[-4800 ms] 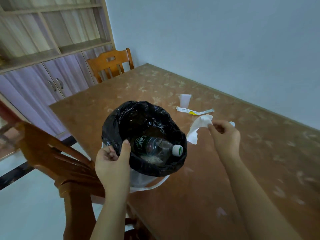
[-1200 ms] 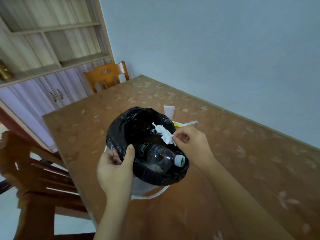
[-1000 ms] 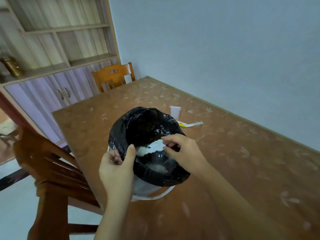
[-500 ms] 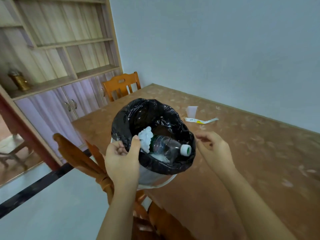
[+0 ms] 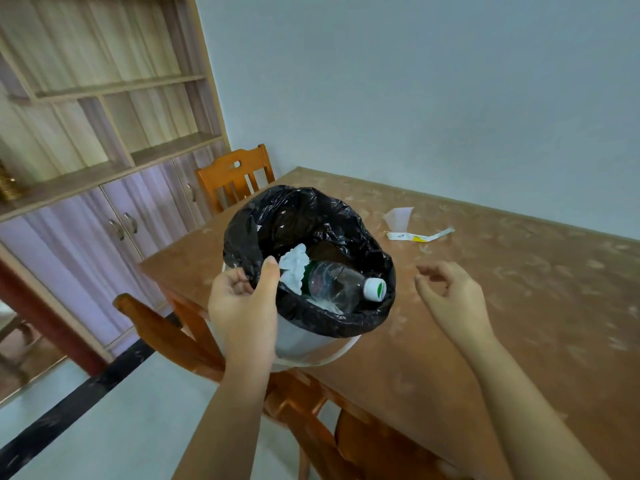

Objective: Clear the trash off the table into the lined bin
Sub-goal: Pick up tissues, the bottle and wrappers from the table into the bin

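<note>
With my left hand [image 5: 242,306] gripping the bin [image 5: 311,344] rim, tissue [image 5: 293,268] and bottle [image 5: 337,287] are binned; beyond my empty, loosely curled right hand [image 5: 450,296] wait the cup [image 5: 400,218] and wrapper [image 5: 419,235].

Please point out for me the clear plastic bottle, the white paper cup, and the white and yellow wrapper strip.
clear plastic bottle [image 5: 332,284], head view, on its crumpled body
white paper cup [image 5: 400,217], head view, on its side wall
white and yellow wrapper strip [image 5: 417,236], head view, near its middle
</note>
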